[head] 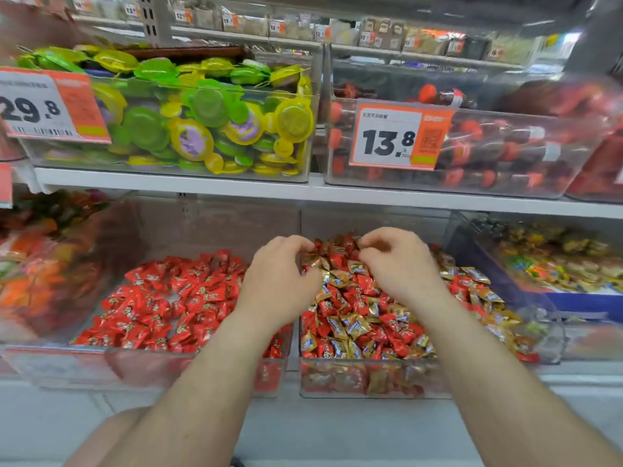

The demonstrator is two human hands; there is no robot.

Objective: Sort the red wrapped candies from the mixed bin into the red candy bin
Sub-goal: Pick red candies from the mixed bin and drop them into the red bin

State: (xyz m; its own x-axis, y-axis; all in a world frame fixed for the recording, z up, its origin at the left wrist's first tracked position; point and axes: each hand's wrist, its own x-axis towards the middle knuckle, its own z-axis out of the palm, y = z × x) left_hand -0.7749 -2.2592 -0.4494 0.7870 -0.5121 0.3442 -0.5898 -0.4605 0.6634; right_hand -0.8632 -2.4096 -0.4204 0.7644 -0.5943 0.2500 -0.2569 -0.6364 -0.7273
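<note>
Red wrapped candies lie mixed with gold wrapped ones in the clear mixed bin on the lower shelf, right of centre. They are small, shiny, with twisted ends. The red candy bin stands just beside it on the left, holding only red pieces. My left hand and my right hand reach over the far part of the mixed pile, palms down, fingers curled inward at the candies. Whether either hand already grips a candy, I cannot tell.
</note>
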